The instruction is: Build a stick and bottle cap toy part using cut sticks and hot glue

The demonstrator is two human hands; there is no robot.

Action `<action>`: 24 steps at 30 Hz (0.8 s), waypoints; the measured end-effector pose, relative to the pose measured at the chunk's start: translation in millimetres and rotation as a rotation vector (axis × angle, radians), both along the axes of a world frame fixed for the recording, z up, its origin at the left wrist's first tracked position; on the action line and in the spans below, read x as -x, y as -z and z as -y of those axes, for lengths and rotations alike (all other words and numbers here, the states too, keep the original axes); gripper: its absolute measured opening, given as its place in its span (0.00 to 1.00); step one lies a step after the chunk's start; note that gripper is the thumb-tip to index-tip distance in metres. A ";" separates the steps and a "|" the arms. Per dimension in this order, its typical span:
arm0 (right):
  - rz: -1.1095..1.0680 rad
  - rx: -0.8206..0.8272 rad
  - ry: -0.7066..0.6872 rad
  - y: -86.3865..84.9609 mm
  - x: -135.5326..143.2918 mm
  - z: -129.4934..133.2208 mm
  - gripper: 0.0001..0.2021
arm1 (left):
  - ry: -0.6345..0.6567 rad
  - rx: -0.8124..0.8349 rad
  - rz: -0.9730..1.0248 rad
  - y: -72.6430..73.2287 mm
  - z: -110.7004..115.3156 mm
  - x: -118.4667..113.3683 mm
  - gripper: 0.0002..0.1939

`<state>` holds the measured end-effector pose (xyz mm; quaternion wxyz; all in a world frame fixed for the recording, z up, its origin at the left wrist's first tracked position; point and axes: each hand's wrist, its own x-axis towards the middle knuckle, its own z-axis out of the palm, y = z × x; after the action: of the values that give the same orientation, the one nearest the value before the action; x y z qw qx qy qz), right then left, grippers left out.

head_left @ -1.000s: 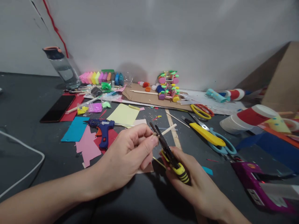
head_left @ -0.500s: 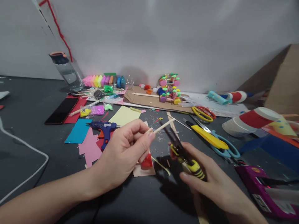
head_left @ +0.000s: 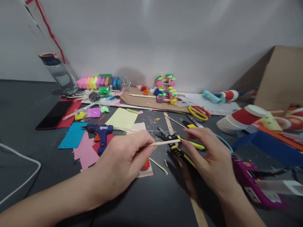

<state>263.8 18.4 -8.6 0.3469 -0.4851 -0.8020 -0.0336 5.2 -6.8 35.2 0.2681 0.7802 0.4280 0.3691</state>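
Note:
Between the thumb and fingers of my left hand [head_left: 129,162] is a thin wooden stick [head_left: 168,142], which points to the right. My right hand [head_left: 209,157] has its thumb and fingers apart around the stick's far end, and it holds nothing that I can see. Black and yellow pliers [head_left: 176,148] lie on the table just beneath the stick, jaws and handles spread. Under and beyond my left hand are a pale paper piece [head_left: 148,172] with a red item on it and a blue glue gun [head_left: 103,134].
A yellow cutter and scissors [head_left: 199,113] lie beyond my right hand, with paper cups [head_left: 241,119] and a purple device [head_left: 251,183] at the right. Behind are clay packs [head_left: 99,82] and a colourful model [head_left: 166,90]. At the left stand a bottle [head_left: 59,74] and a phone [head_left: 54,115].
My right hand has let go of the pliers, which now lie on the table, and has opened near the stick's end. The stick is now nearly level. The view has shifted slightly.

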 end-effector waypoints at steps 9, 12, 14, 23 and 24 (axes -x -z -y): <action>-0.003 0.144 -0.455 -11.5 36.7 18.0 0.08 | 0.185 -0.329 -0.385 26.3 -0.9 -7.9 0.07; 0.025 0.196 -0.452 -9.5 35.7 17.1 0.09 | 0.210 -0.328 -0.419 27.0 -2.2 -7.8 0.07; 0.056 0.207 -0.427 -9.0 37.0 18.2 0.10 | 0.215 -0.289 -0.440 28.5 -3.4 -8.1 0.07; 0.189 0.206 -0.064 0.5 24.5 9.0 0.13 | 0.154 -0.117 -0.432 28.4 -5.1 -11.5 0.10; 0.182 0.209 -0.004 2.0 18.6 3.0 0.12 | 0.133 -0.056 -0.385 23.9 -4.8 -10.7 0.11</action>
<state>245.1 15.4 -10.6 0.2204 -0.5118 -0.8303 0.0072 15.9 -2.1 11.3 0.1833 0.8699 0.4086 0.2065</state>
